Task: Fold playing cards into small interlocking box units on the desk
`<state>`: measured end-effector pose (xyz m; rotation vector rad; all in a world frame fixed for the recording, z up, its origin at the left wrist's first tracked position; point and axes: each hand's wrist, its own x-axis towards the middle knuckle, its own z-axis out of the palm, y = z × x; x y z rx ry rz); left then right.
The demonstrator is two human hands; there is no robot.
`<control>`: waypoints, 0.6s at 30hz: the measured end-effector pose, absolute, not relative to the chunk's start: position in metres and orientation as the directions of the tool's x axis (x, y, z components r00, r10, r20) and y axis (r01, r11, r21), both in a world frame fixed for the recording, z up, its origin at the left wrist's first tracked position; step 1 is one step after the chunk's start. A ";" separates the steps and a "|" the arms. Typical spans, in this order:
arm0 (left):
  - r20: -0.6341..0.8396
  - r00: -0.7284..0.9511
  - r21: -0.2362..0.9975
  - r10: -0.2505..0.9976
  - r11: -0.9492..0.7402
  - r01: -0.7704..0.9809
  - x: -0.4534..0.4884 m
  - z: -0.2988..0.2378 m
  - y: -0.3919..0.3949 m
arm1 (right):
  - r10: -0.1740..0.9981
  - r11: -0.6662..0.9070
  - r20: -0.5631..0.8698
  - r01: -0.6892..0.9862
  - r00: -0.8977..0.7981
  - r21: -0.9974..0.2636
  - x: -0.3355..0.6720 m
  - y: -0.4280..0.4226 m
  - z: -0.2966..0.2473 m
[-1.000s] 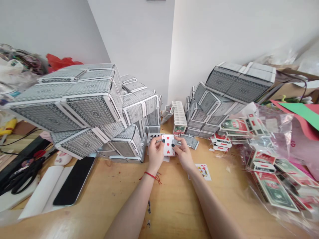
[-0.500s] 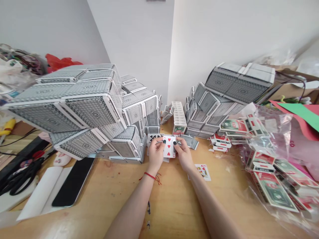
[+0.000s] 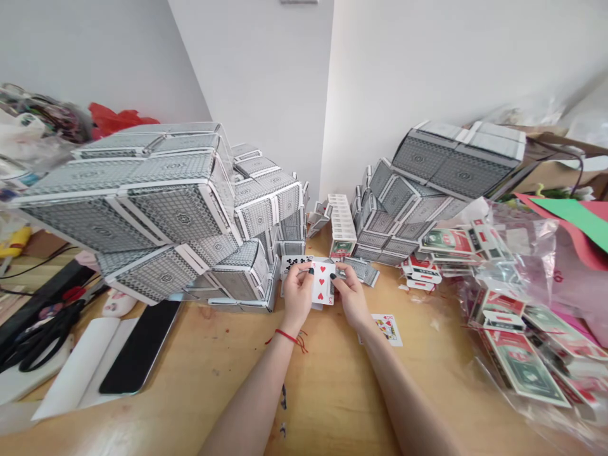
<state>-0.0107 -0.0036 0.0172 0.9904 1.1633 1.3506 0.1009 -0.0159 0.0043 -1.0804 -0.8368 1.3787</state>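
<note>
My left hand (image 3: 297, 296) and my right hand (image 3: 351, 292) meet at the middle of a wooden table (image 3: 228, 373). Both pinch a small pack of playing cards, with a three of hearts (image 3: 322, 283) face up on top. A card with black clubs (image 3: 293, 261) lies just behind my left fingers. A face card (image 3: 390, 328) lies flat on the table beside my right wrist. Grey patterned card backs (image 3: 363, 269) lie just past my right fingers.
Big piles of grey-backed card blocks (image 3: 166, 202) rise at the left and at the back right (image 3: 427, 171). Red-green card boxes (image 3: 517, 354) in plastic bags fill the right side. A black phone (image 3: 135, 348) on white paper and scissors (image 3: 38, 335) lie left.
The three of hearts has tilted and shifted slightly to the right between my fingers. Both hands stay in the same spot.
</note>
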 end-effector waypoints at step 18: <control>-0.058 -0.071 0.974 0.996 0.041 -0.222 -0.012 0.014 -0.002 | 0.992 -0.098 -0.118 -0.357 0.035 -0.929 0.101 -0.016 0.004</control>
